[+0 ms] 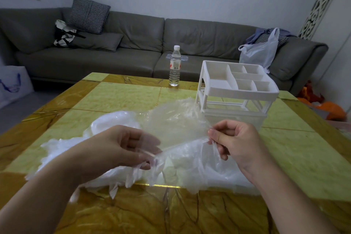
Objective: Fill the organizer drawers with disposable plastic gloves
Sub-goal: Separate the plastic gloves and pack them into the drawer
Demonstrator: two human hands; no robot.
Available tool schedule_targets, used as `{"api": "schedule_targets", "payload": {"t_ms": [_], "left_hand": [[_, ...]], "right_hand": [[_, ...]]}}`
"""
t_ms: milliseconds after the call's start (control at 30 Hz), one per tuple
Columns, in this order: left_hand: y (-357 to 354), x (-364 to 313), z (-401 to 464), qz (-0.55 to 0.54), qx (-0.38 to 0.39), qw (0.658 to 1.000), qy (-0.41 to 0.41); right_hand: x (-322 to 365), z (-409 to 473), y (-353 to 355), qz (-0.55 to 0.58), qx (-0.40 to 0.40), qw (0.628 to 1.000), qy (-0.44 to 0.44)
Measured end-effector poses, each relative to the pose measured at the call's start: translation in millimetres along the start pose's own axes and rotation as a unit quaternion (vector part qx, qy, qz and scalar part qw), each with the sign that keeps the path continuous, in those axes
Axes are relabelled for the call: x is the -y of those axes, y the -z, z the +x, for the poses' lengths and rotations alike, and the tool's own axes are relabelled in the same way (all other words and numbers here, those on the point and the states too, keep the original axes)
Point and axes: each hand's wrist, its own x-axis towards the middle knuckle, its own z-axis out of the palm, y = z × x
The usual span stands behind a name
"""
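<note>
Head view, and we're looking down on a glossy tabletop [117, 93] of yellow-green panels framed in veined amber stone. At twelve o'clock behind it runs a long grey sofa [133, 43] against a pale wall, with a checked cushion [88, 14] up at eleven and a thin plastic bag [260, 51] slumped on the seat at one o'clock. A clear water bottle [175, 66] stands upright near the far edge of the tabletop at twelve. Just right of it, at one o'clock, sits the white organizer [235, 85], its top tray split into compartments, its upper slots showing as bare frame.

Front and centre, a heap of disposable gloves [106, 125] spreads from nine o'clock across to the middle. The left hand [121, 146] has its grip pinched on one clear glove [178, 129], thumb and fingers closed on the film. The right hand [235, 140], at three o'clock, grips the same glove's other edge, fingers curled, so the sheet hangs stretched between them above the heap.

Hard to read: the gloves blur into one white mass, so no counting them. The organizer's lowest part is veiled behind the lifted film. Both forearms are cut off by the bottom edge, and something orange [330, 108] on the floor at three o'clock is too cropped to name.
</note>
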Motion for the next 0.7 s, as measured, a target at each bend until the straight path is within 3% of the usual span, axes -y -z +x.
{"api": "schedule_targets", "payload": {"t_ms": [100, 167, 267, 367, 567, 700], "left_hand": [[2, -1, -4, -0.009, 0.060, 0.998, -0.001], [-9, -2, 0, -0.009, 0.009, 1.000, -0.004], [-30, 0, 13, -0.035, -0.137, 0.989, -0.030], [-34, 3, 20, -0.075, -0.216, 0.971, -0.065], [-21, 6, 20, -0.100, -0.258, 0.957, -0.081], [-24, 6, 20, -0.114, -0.244, 0.959, -0.088]], "right_hand": [[-1, -1, -2, 0.000, -0.001, 1.000, -0.002], [0, -3, -6, -0.015, 0.000, 1.000, 0.003], [0, -6, -13, -0.028, 0.011, 1.000, 0.002], [0, -7, -16, 0.025, 0.048, 0.998, -0.028], [3, -4, -8, 0.048, 0.020, 0.998, -0.032], [6, -9, -14, 0.077, 0.115, 0.988, -0.072]]}}
